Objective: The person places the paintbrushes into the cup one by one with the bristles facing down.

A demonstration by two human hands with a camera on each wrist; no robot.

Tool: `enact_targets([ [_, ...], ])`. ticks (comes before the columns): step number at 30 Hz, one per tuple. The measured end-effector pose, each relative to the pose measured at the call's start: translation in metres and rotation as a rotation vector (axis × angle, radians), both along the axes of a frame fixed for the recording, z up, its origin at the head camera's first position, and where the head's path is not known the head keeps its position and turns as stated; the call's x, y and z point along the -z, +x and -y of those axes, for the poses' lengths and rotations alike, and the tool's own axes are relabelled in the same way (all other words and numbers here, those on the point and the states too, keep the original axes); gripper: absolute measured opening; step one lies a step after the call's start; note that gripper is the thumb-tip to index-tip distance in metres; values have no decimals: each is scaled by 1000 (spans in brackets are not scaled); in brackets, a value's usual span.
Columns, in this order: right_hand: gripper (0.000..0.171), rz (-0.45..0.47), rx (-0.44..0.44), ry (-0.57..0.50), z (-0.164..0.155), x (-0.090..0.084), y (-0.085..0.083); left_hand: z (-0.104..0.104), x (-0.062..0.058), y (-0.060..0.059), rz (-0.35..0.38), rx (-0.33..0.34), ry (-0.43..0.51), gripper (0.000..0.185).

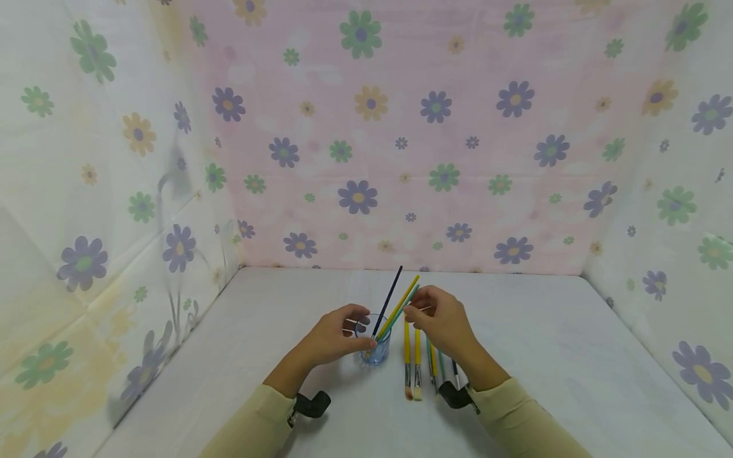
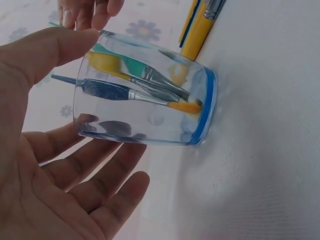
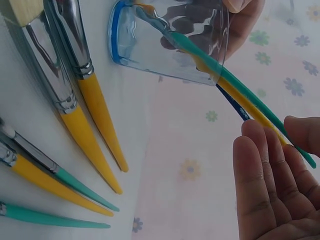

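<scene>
Head view shows a clear glass cup [image 1: 376, 348] standing on the white table [image 1: 572, 356], with the left hand [image 1: 335, 337] at its nine o'clock, thumb and fingers curved loosely round it, the thumb touching the rim. Three brushes [image 1: 395, 305] lean out of the cup toward one o'clock. The right hand [image 1: 441, 321] sits at their three o'clock, fingertips [image 3: 260, 150] relaxed against the green and yellow handles. More loose brushes [image 1: 424, 366] lie at the cup's three o'clock.
</scene>
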State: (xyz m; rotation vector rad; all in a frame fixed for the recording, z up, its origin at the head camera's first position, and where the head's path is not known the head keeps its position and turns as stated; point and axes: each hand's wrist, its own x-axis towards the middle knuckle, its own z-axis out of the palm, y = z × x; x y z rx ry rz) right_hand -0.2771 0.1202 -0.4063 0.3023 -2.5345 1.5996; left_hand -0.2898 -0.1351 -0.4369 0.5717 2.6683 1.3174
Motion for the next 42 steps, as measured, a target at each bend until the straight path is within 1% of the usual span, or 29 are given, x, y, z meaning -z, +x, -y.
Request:
enact_targets([
  [3,20,-5,13,-6,-2,-1,-1,-1,-1,0,4,-22,-3,68],
  [10,20,-12,36,2,-8,-5,-3,-2,-2,1,0,-51,-8,70],
  [17,23,-25,25,-11,-19,-12,-3,0,-1,0,3,-101,-12,69],
  [20,23,-43,29,19,-24,-15,-3,1,0,-1,9,-132,-14,71],
  [23,25,-60,45,71,-29,-17,-4,1,1,-2,2,-156,-24,74],
  [28,27,-51,76,117,-38,-18,-7,1,2,-3,-4,-179,-43,75],
  [31,27,-43,94,141,-46,-16,-12,1,0,-2,-2,-183,-45,74],
  [35,29,-19,116,162,-58,-8,-19,0,0,-2,0,-189,-49,72],
  [42,34,55,154,165,-76,2,-30,-1,-1,-1,1,-196,-46,72],
])
